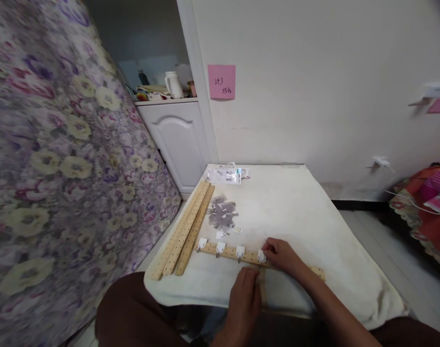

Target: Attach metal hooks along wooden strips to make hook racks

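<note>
A perforated wooden strip [229,253] lies across the near part of a white cloth-covered table [295,212], with white adhesive hooks [220,247] stuck along it. My right hand [283,256] pinches the rightmost hook [261,257] on the strip, fingers closed. My left hand [244,294] rests curled at the strip's near edge, just below that hook; what it holds, if anything, is hidden.
More perforated wooden strips [185,231] lie stacked at the table's left edge. A pile of clear film pieces [223,213] and a plastic package [225,175] sit farther back. A floral-covered bed [61,159] stands at left, a white cabinet [176,140] behind, a pink note [222,82] on the wall.
</note>
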Demonstrator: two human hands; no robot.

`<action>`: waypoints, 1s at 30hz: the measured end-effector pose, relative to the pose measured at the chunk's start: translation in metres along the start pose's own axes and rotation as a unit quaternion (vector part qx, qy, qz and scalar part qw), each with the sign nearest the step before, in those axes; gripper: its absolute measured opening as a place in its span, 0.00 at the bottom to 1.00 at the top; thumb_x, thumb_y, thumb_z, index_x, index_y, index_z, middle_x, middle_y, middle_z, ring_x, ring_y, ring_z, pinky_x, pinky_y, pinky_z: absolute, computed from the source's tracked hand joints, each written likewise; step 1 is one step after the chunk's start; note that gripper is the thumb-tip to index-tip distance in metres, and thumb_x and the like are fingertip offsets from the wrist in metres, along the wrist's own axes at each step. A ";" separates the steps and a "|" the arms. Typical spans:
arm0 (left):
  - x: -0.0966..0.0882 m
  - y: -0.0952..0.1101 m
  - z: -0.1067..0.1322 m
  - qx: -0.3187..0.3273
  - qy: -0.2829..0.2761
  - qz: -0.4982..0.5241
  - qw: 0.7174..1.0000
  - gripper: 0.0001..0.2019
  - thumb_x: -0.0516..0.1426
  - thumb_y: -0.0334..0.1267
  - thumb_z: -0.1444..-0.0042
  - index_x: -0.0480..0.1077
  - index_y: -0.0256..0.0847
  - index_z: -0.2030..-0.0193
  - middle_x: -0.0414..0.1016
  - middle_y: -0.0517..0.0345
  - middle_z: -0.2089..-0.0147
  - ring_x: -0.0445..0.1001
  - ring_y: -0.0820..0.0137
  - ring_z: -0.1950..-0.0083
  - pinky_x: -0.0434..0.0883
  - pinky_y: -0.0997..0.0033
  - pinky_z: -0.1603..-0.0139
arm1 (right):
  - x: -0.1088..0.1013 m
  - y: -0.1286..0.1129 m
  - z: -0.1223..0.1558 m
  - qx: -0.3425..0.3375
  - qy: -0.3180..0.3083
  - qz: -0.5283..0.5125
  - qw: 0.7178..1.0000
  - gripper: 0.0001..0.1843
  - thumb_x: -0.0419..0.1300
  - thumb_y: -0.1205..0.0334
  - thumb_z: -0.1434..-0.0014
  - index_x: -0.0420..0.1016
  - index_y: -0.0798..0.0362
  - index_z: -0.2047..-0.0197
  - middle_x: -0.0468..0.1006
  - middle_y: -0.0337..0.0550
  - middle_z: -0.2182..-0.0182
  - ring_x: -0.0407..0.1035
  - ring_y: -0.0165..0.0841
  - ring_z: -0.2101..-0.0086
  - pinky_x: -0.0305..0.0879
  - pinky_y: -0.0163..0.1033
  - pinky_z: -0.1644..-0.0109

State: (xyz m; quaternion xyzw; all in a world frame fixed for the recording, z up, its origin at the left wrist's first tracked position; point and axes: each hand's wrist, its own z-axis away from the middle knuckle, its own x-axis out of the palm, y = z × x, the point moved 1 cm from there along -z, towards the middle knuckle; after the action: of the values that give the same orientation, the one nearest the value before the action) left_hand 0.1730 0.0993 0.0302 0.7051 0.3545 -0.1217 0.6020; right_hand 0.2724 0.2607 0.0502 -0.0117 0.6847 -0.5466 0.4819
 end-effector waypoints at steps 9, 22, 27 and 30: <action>0.004 -0.009 -0.004 0.030 0.016 -0.001 0.999 0.26 0.46 0.26 0.44 0.56 0.44 0.38 0.64 0.47 0.44 0.64 0.63 0.43 0.66 0.55 0.43 | 0.000 0.001 -0.003 -0.015 -0.001 0.006 1.000 0.07 0.54 0.68 0.51 0.74 0.54 0.73 0.76 0.40 0.77 0.65 0.30 0.74 0.56 0.33 0.70; 0.006 -0.010 -0.011 0.006 0.007 -0.047 0.999 0.25 0.47 0.28 0.44 0.60 0.47 0.39 0.68 0.48 0.46 0.69 0.62 0.47 0.70 0.59 0.48 | 0.000 0.000 -0.003 -0.017 -0.016 0.019 1.000 0.07 0.54 0.68 0.51 0.73 0.54 0.72 0.75 0.40 0.76 0.65 0.30 0.73 0.55 0.33 0.69; 0.007 -0.010 -0.011 0.006 0.004 -0.062 0.998 0.24 0.47 0.28 0.43 0.60 0.46 0.39 0.68 0.47 0.46 0.70 0.61 0.48 0.71 0.59 0.49 | 0.000 -0.001 -0.001 -0.018 -0.008 0.030 0.999 0.07 0.54 0.68 0.50 0.72 0.54 0.73 0.75 0.41 0.76 0.65 0.31 0.73 0.55 0.34 0.69; 0.007 -0.009 -0.011 0.010 0.000 -0.071 0.997 0.25 0.47 0.29 0.43 0.60 0.46 0.39 0.68 0.47 0.46 0.70 0.61 0.48 0.71 0.58 0.49 | 0.000 -0.002 -0.001 -0.024 -0.004 0.038 0.999 0.07 0.53 0.68 0.50 0.72 0.54 0.73 0.75 0.41 0.76 0.65 0.31 0.73 0.54 0.34 0.69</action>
State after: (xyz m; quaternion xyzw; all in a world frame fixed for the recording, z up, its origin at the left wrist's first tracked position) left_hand 0.1692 0.1124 0.0214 0.6842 0.4022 -0.1679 0.5847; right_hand 0.2710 0.2605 0.0515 0.0010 0.6959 -0.5110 0.5045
